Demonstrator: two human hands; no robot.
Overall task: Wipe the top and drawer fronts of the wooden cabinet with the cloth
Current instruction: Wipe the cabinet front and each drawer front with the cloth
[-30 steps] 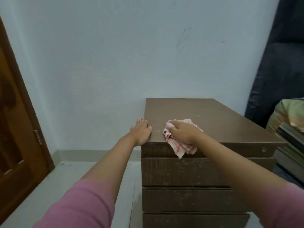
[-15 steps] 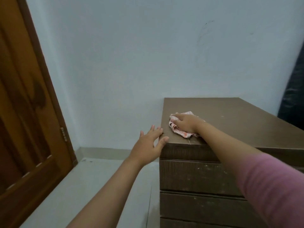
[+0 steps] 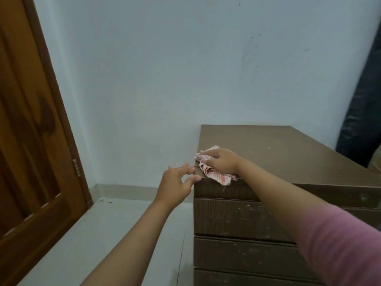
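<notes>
On top of the wooden cabinet [image 3: 278, 153], at its near left corner, the right hand [image 3: 223, 163] bunches the cloth [image 3: 216, 176], fingers curled round it. The left hand [image 3: 176, 183] has a relaxed, empty grip, thumb touching the corner edge. Best to press flat and sweep in long overlapping passes toward the back (the drawer fronts [image 3: 237, 219] look dusty, speckled). The laminate seems smooth, the red-striped cloth soft, crumpled.
</notes>
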